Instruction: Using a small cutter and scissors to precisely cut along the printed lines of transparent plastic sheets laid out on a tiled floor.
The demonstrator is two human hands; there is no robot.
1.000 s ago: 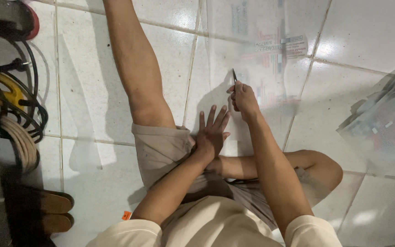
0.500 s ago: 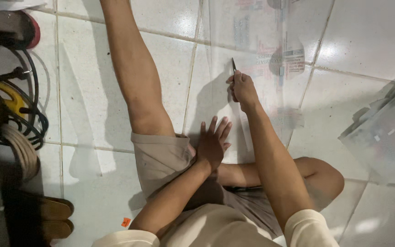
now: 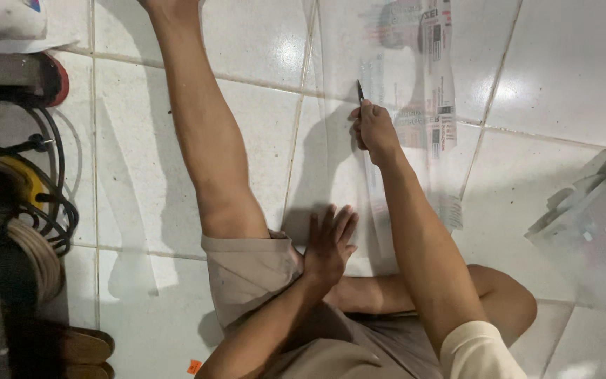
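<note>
One clear plastic sheet (image 3: 387, 105) was spread on the white tiled floor (image 3: 562, 77). One small blade (image 3: 360, 91) was gripped in the closed right hand (image 3: 373, 130); the left hand (image 3: 327, 245), fingers spread, was pressed flat on the sheet's near end.

The person is wearing khaki-beige shorts (image 3: 247, 274) with a hemmed cuff and a cream short-sleeved top (image 3: 478, 347); both forearms, the legs, the left hand (image 3: 327, 249) and the right hand (image 3: 374, 132) are showing bare
</note>
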